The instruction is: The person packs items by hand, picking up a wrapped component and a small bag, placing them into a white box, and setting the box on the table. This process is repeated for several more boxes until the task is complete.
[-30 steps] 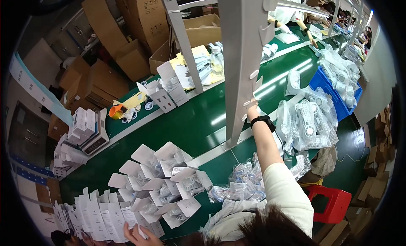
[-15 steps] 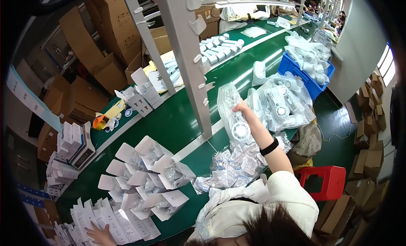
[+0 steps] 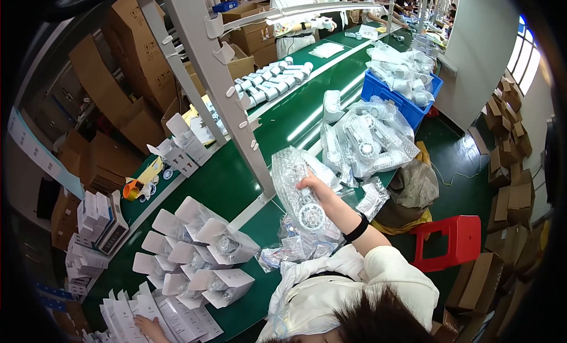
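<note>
My right hand (image 3: pixel 316 189) is closed around a bubble-wrapped white device (image 3: pixel 286 169) with a round, slotted face at its near end. It hangs above a heap of small clear plastic packets (image 3: pixel 298 245). At the lower left, my left hand (image 3: pixel 150 329) lies with fingers stretched out on a row of white cartons (image 3: pixel 121 316) standing close together. Between the hands, several open white boxes (image 3: pixel 221 242) stand in rows with plastic-wrapped contents inside. Beyond my right hand is a pile of bubble-wrapped devices (image 3: pixel 369 139).
A blue crate (image 3: pixel 393 101) full of wrapped pieces stands at the far right of the green table (image 3: pixel 236 175). A grey metal post (image 3: pixel 215 89) rises in the middle. A red stool (image 3: pixel 447 242) is on the right. People (image 3: pixel 292 21) stand across the table.
My right hand has drawn the wrapped device nearer and away from the pile. My left hand has shifted slightly right along the cartons. The view has turned a little.
</note>
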